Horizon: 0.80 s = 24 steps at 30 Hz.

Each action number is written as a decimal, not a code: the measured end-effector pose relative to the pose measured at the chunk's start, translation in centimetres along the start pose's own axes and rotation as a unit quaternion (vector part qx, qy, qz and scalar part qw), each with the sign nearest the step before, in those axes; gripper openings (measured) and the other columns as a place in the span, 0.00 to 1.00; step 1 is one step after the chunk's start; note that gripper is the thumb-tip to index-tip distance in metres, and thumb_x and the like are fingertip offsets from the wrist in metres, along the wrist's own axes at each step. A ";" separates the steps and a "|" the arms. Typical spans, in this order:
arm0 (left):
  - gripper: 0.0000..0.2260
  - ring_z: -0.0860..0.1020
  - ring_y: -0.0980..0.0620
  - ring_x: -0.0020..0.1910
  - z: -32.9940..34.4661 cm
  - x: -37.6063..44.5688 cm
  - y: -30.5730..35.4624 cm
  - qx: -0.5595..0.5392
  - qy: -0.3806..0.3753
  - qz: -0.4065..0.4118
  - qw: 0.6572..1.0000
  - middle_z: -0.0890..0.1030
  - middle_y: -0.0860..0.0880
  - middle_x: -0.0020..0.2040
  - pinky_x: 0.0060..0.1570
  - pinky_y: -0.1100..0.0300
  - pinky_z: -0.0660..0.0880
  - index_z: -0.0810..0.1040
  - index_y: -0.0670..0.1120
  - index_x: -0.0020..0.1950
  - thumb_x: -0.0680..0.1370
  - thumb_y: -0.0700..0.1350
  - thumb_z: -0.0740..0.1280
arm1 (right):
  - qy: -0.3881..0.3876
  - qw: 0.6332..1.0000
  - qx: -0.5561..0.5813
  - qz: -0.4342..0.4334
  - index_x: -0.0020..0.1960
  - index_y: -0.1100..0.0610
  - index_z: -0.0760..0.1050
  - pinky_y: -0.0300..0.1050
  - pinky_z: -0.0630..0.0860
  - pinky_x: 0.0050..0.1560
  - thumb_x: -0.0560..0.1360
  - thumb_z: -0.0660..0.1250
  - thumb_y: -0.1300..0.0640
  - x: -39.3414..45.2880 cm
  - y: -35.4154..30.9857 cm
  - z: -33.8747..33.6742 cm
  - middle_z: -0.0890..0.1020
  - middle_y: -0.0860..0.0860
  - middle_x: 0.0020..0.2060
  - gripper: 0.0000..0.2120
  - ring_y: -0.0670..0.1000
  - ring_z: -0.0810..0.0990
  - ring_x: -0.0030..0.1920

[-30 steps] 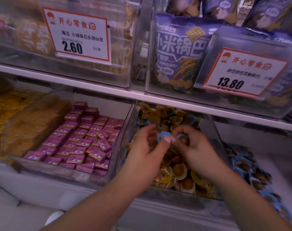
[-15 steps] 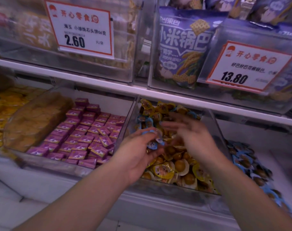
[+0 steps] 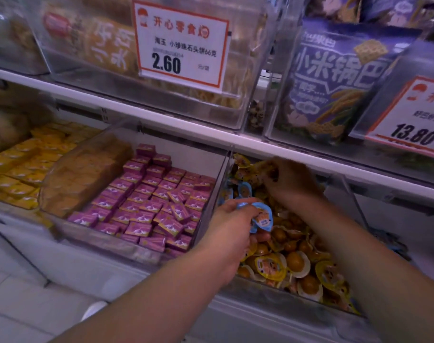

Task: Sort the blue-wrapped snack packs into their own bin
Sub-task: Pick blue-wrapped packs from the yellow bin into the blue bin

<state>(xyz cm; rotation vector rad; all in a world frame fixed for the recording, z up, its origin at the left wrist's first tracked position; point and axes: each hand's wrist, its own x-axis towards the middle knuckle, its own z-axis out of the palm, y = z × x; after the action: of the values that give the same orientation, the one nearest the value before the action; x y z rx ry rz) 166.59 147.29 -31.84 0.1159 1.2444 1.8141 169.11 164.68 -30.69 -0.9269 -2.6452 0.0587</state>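
Far on the left I see yellow packs (image 3: 25,164) lying in a clear bin. Next to them, more to the right, is a clear bin (image 3: 127,246) full of little purple boxes (image 3: 149,199), with a price tag (image 3: 181,45) that says 2.60 up above on the higher shelf. Then comes my left hand (image 3: 232,220). Its fingers are curled around a few blue-wrapped snack packs (image 3: 261,215), and it holds them just over the near left side of the middle bin (image 3: 268,290). That bin is full of yellow-wrapped round snacks (image 3: 295,262), and another blue pack (image 3: 244,189) lies in it farther back. My right hand (image 3: 290,180) reaches into the far part of the same bin, fingers bent down among the packs; I cannot tell if it has hold of one. Far right, past a clear wall, more blue packs (image 3: 394,246) show, blurry. Above them stands a big purple bag (image 3: 334,78).
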 end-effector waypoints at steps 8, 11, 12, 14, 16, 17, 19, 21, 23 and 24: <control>0.09 0.83 0.50 0.35 -0.2 -0.1 -0.1 0.034 -0.002 0.010 0.999 0.82 0.38 0.52 0.32 0.60 0.78 0.79 0.42 0.57 0.78 0.36 0.67 | -0.198 0.967 -0.058 -0.150 0.66 0.48 0.75 0.50 0.69 0.65 0.75 0.69 0.47 1.3 -3.3 0.6 0.71 0.53 0.66 0.20 0.57 0.68 0.67; 0.09 0.82 0.51 0.35 -0.3 -0.2 -0.1 0.043 -0.002 0.018 0.999 0.81 0.37 0.53 0.31 0.61 0.79 0.79 0.40 0.58 0.78 0.36 0.66 | -0.194 0.964 -0.095 -0.155 0.62 0.52 0.77 0.50 0.71 0.60 0.73 0.71 0.47 2.0 -3.9 0.7 0.74 0.55 0.62 0.20 0.58 0.72 0.63; 0.08 0.83 0.51 0.36 -0.3 -0.3 -0.1 0.046 -0.001 0.019 0.999 0.81 0.37 0.53 0.31 0.61 0.79 0.79 0.41 0.57 0.79 0.36 0.66 | -0.195 0.963 -0.102 -0.156 0.60 0.54 0.77 0.49 0.71 0.58 0.72 0.71 0.47 2.0 -4.1 0.7 0.74 0.56 0.61 0.19 0.58 0.72 0.61; 0.07 0.83 0.51 0.36 -0.3 -0.2 -0.1 0.047 0.000 0.019 0.999 0.81 0.38 0.53 0.32 0.61 0.79 0.80 0.42 0.56 0.79 0.36 0.66 | -0.190 0.964 -0.109 -0.153 0.58 0.54 0.76 0.47 0.70 0.56 0.72 0.72 0.49 1.9 -4.0 0.7 0.75 0.56 0.60 0.18 0.58 0.73 0.61; 0.07 0.83 0.50 0.38 -0.4 -0.2 -0.1 0.048 0.002 0.019 0.999 0.81 0.39 0.53 0.32 0.61 0.79 0.80 0.43 0.55 0.79 0.37 0.66 | -0.191 0.966 -0.112 -0.132 0.58 0.53 0.76 0.45 0.71 0.54 0.71 0.72 0.49 1.8 -3.6 0.4 0.75 0.56 0.59 0.17 0.57 0.74 0.61; 0.07 0.83 0.50 0.39 -0.3 -0.2 -0.1 0.049 0.002 0.018 0.999 0.80 0.39 0.54 0.32 0.61 0.79 0.80 0.43 0.55 0.79 0.37 0.66 | -0.195 0.967 -0.111 -0.120 0.59 0.53 0.76 0.46 0.72 0.56 0.71 0.72 0.48 1.7 -3.3 0.2 0.75 0.56 0.59 0.19 0.57 0.75 0.62; 0.07 0.83 0.49 0.39 -0.3 -0.2 -0.1 0.051 0.002 0.018 0.999 0.80 0.39 0.55 0.32 0.61 0.79 0.79 0.43 0.56 0.79 0.37 0.66 | -0.215 0.965 -0.113 -0.096 0.67 0.50 0.73 0.49 0.74 0.62 0.72 0.70 0.48 1.7 -3.0 0.0 0.73 0.56 0.63 0.24 0.58 0.74 0.64; 0.08 0.83 0.49 0.40 -0.2 -0.2 -0.1 0.053 0.005 0.020 0.998 0.80 0.38 0.55 0.31 0.61 0.79 0.79 0.43 0.57 0.79 0.37 0.66 | -0.225 0.963 -0.116 -0.090 0.71 0.47 0.70 0.52 0.72 0.65 0.76 0.66 0.50 1.6 -3.2 0.5 0.71 0.56 0.66 0.24 0.59 0.72 0.66; 0.08 0.83 0.49 0.40 -0.2 -0.2 -0.1 0.053 0.008 0.021 0.998 0.80 0.38 0.54 0.31 0.61 0.79 0.79 0.43 0.57 0.79 0.37 0.66 | -0.206 0.967 -0.117 -0.091 0.71 0.48 0.71 0.52 0.71 0.65 0.78 0.64 0.52 1.6 -3.3 1.0 0.69 0.56 0.66 0.21 0.59 0.71 0.66; 0.08 0.83 0.49 0.41 -0.2 -0.2 -0.1 0.053 0.009 0.021 0.998 0.80 0.38 0.54 0.31 0.61 0.79 0.79 0.43 0.57 0.79 0.36 0.66 | -0.199 0.970 -0.108 -0.092 0.71 0.48 0.71 0.52 0.71 0.63 0.78 0.64 0.51 1.5 -3.2 1.1 0.69 0.56 0.65 0.21 0.60 0.72 0.65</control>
<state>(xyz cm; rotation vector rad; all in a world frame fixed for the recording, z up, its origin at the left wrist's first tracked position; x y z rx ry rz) 166.67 146.98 -31.95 0.1872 1.3596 1.7891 165.73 163.17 -30.82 -0.7971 -3.1514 -0.1023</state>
